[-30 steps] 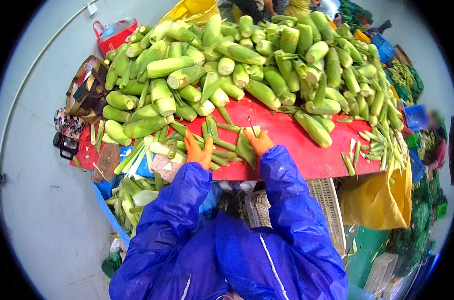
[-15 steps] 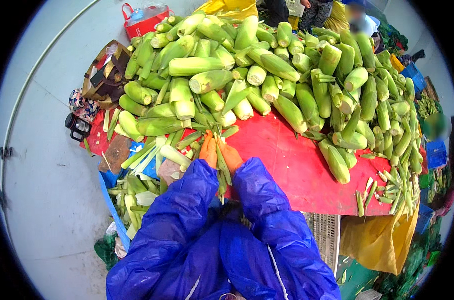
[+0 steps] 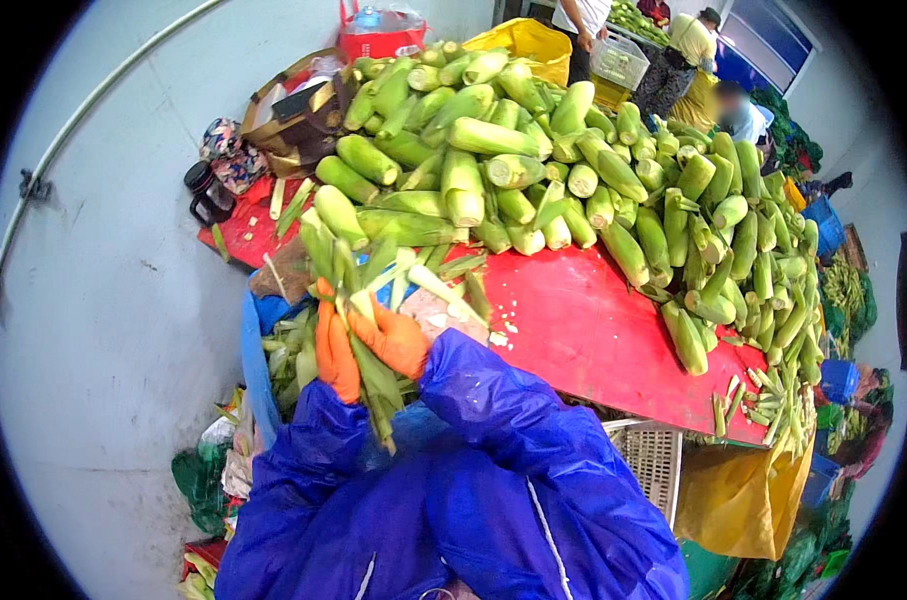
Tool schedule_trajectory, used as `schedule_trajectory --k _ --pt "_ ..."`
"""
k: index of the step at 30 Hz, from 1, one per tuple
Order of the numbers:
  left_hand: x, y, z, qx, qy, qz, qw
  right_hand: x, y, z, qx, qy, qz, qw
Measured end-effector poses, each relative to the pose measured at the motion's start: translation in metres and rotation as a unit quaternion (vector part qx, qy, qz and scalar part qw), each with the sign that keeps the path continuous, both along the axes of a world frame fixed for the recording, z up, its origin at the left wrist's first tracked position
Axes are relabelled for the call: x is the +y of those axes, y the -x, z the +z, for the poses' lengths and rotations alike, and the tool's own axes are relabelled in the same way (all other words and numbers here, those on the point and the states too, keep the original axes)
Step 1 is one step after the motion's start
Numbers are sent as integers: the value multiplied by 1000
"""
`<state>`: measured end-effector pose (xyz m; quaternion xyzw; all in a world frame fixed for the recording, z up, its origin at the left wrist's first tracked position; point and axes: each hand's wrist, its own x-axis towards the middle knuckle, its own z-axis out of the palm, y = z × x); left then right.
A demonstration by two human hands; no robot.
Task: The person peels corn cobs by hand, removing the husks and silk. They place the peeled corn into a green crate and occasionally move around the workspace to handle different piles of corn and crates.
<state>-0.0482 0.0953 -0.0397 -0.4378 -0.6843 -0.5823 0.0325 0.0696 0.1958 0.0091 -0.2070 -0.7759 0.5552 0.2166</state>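
The person in the blue raincoat [image 3: 493, 480] stands at the near left corner of the red tabletop [image 3: 593, 330]; both hands wear orange gloves and are brought close together, clamped on one bundle of green husks [image 3: 358, 300]. The left hand [image 3: 335, 350] grips the bundle from its left side, fingers wrapped round the stalks; the right hand [image 3: 395, 338] closes on it from the right, just beside the left, the two nearly touching. The husks fan upward above the gloves toward the corn, and a few long leaves hang down below the hands against the blue sleeves.

The bundle sits over the tabletop's edge, above a blue bin [image 3: 255, 360] that holds more husks at the person's left; behind it, a big heap of corn [image 3: 533, 170] in pale green husks covers most of the far tabletop and runs down its right side; loose trimmed strips [image 3: 763, 400] lie near the right-hand corner.

Left of the heap are a brown bag [image 3: 293, 110] and a dark mug [image 3: 203, 190]; a red basket [image 3: 378, 35] stands beyond; a white crate [image 3: 653, 460] sits under the tabletop, with a yellow sack [image 3: 743, 500] beside it. Other people [image 3: 688, 60] work at the far end.
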Motion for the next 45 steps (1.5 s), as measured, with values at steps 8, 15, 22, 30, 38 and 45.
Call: schedule_trajectory --k 8,15,22,30,38,45 --pt "-116 50 7 -73 321 9 944 -5 -30 21 -241 -64 -13 968" --pt "-169 -5 -73 -69 441 -145 883 -90 -59 -70 -341 -208 146 905" --pt "-122 38 -100 36 553 -34 832 -62 -79 -93 -250 -167 26 953" --pt "-85 45 -109 20 580 2 815 -70 -121 -87 -489 -205 214 820" --pt "-209 -32 -109 -114 502 -311 799 -46 -175 -94 -309 -259 301 864" --pt "-155 42 -26 188 648 -428 602 -45 -171 -97 -287 -237 313 874"
